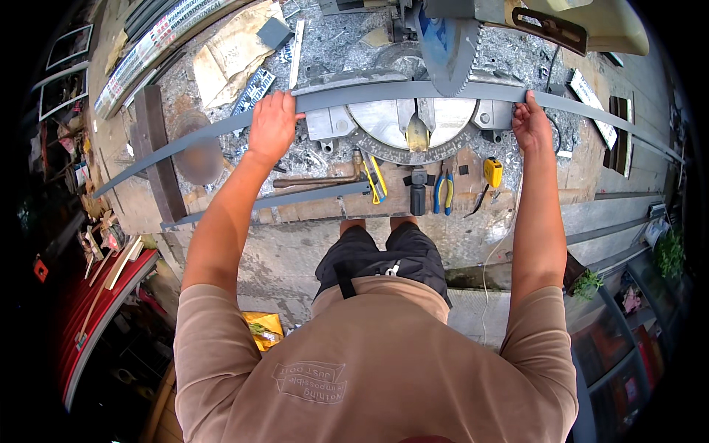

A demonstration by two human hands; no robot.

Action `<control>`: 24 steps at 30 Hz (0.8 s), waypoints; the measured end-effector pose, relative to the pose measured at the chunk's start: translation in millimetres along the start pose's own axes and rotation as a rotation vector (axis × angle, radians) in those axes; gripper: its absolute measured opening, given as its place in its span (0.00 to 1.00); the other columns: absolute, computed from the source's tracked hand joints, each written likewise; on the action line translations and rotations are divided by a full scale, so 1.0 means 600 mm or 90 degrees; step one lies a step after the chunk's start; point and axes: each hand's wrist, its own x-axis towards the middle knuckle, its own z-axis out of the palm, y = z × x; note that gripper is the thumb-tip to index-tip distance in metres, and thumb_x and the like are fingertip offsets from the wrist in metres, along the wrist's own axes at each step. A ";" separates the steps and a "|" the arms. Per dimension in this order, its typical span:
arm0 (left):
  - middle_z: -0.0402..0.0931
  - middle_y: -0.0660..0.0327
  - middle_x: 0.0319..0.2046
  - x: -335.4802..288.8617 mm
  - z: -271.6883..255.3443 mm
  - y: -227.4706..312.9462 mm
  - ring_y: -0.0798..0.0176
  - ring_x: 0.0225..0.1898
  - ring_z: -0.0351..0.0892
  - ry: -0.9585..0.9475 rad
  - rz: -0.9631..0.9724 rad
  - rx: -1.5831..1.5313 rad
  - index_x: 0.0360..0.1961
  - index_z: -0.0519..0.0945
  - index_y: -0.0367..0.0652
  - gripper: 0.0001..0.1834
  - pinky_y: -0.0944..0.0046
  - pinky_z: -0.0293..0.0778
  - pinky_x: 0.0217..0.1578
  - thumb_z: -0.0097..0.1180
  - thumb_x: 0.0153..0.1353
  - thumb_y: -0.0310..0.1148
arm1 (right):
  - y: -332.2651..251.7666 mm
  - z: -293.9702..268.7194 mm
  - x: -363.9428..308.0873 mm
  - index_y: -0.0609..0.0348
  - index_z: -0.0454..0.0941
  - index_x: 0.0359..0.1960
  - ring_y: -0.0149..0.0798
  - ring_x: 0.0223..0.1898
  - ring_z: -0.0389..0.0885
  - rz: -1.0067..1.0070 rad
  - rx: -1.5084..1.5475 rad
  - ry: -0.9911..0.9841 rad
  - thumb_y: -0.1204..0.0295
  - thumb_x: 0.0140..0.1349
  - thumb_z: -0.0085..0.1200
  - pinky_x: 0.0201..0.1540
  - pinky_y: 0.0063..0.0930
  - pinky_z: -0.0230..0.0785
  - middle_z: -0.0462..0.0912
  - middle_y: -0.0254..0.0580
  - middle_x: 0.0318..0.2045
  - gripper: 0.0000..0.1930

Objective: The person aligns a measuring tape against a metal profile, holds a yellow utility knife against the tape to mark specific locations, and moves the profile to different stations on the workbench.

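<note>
1. Head view: nearest the camera is the person's own tan shirt (369,369), filling the picture from 5 to 7 o'clock, with dark shorts (380,255) above it and bare forearms running up toward the bench.
2. Left hand (272,127), at about 11 o'clock from the picture's middle, lies palm-down on the long grey metal strip (369,92), its fingers curled over the strip's far edge and pressing it down.
3. Right hand (532,122), at about 1 o'clock, is closed on the same strip, thumb and fingers pinching its edge.
4. That strip runs across the bench from 9 o'clock to 3 o'clock, bowed by the lens, and passes under the head of the mitre saw (450,44) at 12 o'clock, resting on the saw's round silver table (413,125).
5. Metal shavings (340,44) cover the bench around the saw.
6. On the wooden workbench (576,177), toward 6 o'clock of the saw table, lie a second, shorter grey strip (295,198), a yellow utility knife (375,179), blue-handled pliers (444,193), and a yellow tape measure (492,171).
7. Green plants (668,255) stand at 3 o'clock, well apart from the hands.
</note>
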 end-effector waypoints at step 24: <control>0.78 0.53 0.43 0.012 -0.004 -0.023 0.46 0.49 0.82 0.041 0.062 -0.067 0.47 0.76 0.38 0.19 0.45 0.75 0.52 0.67 0.67 0.41 | 0.012 0.001 0.005 0.41 0.84 0.42 0.25 0.31 0.71 -0.007 0.006 0.041 0.49 0.73 0.67 0.42 0.25 0.61 0.84 0.21 0.31 0.14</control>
